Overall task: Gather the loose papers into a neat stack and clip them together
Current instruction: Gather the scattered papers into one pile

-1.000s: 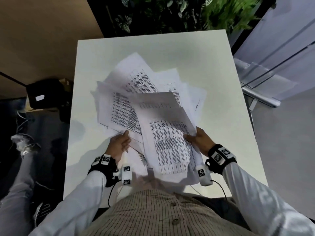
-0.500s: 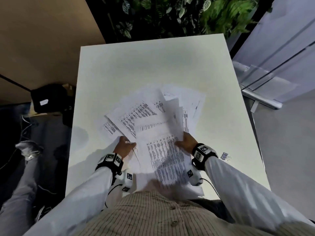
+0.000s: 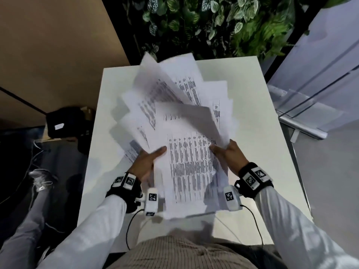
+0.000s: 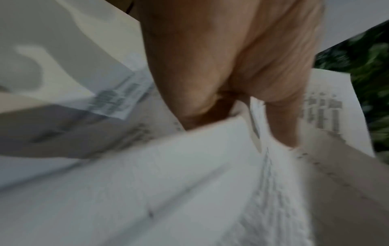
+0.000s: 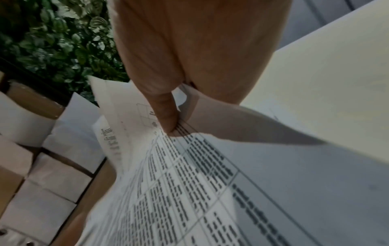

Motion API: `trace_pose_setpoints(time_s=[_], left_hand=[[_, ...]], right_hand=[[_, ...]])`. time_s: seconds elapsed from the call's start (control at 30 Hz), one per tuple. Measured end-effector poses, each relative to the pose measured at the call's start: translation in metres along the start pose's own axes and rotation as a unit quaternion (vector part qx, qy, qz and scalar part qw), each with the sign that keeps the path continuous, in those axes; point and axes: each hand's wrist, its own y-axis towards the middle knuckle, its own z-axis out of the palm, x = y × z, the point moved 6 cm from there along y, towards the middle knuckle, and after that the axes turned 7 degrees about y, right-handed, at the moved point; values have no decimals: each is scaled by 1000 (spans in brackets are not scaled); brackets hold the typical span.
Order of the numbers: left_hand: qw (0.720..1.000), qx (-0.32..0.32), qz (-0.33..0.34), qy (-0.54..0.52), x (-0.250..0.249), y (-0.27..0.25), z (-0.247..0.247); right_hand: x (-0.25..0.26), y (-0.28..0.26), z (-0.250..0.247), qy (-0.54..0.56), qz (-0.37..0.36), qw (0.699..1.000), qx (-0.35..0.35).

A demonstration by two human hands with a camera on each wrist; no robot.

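A ragged bundle of white printed papers (image 3: 191,144) is lifted off the white table (image 3: 272,171), its far sheets fanned up toward the plants. My left hand (image 3: 149,162) grips the bundle's left edge, thumb on top of the front sheet. My right hand (image 3: 227,154) grips the right edge, thumb on the print. The left wrist view shows the left hand (image 4: 235,106) pinching the papers (image 4: 168,183). In the right wrist view my right hand (image 5: 179,108) pinches the papers (image 5: 189,183) the same way. No clip shows.
The table's right side and far right corner (image 3: 242,74) are bare. A leafy plant wall (image 3: 213,26) stands behind the table. A black box (image 3: 66,123) lies on the floor at the left, beside a person's leg (image 3: 29,210). A glass partition (image 3: 310,94) stands at the right.
The bundle has gone from resting low on the table to lifted and tilted up, its sheets fanning. Both hands slid to its side edges. The metal clip seen right of my wrist is out of sight.
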Motion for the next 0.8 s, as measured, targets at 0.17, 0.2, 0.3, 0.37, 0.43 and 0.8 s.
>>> trace_pose_setpoints(time_s=[0.17, 0.2, 0.3, 0.37, 0.43, 0.8], left_hand=[[985, -1, 169, -19, -101, -21, 9], [985, -2, 174, -16, -105, -22, 4], [985, 0, 172, 8, -109, -24, 0], [985, -4, 170, 40, -100, -25, 5], [987, -26, 138, 80, -81, -25, 8], [977, -31, 183, 109, -84, -52, 13]], right_hand=[[67, -12, -7, 109, -132, 983, -71], [76, -16, -8, 102, -162, 979, -69], [77, -24, -7, 70, -174, 981, -56], [62, -28, -4, 36, -168, 984, -56], [45, -33, 4, 40, -145, 987, -58], [48, -49, 2, 75, -192, 974, -94]])
